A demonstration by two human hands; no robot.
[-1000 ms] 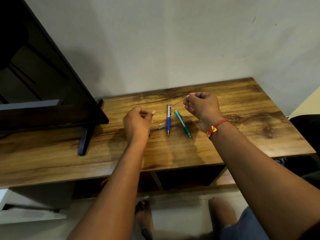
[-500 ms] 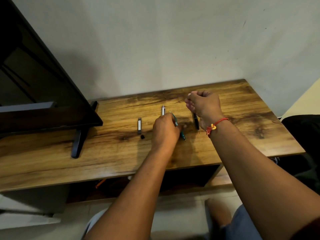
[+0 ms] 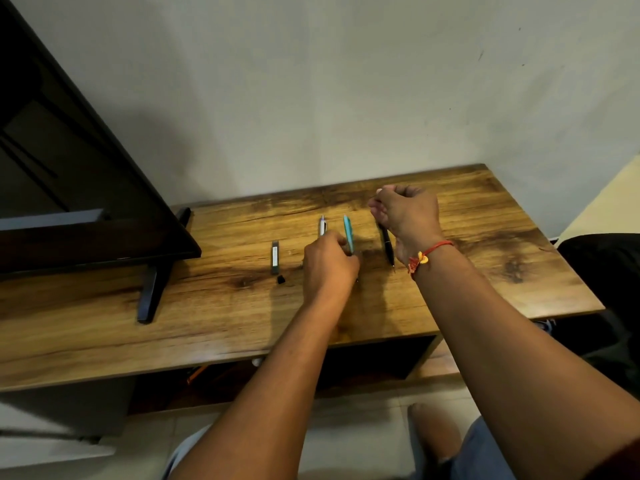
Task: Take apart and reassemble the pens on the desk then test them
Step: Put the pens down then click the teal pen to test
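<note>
Well, white pen (image 3: 322,226), teal pen (image 3: 347,233) and black pen (image 3: 387,245) lie on the surface (image 3: 207,306), left hand (image 3: 330,263) curled by the teal one, right hand (image 3: 406,213) a fist over the black one, and I cannot tell what their fingers hold.

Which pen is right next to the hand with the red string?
The black pen, rightmost of the three, its top hidden behind the right hand. The teal pen lies in the middle, the white pen farthest left, by the left hand.
</note>
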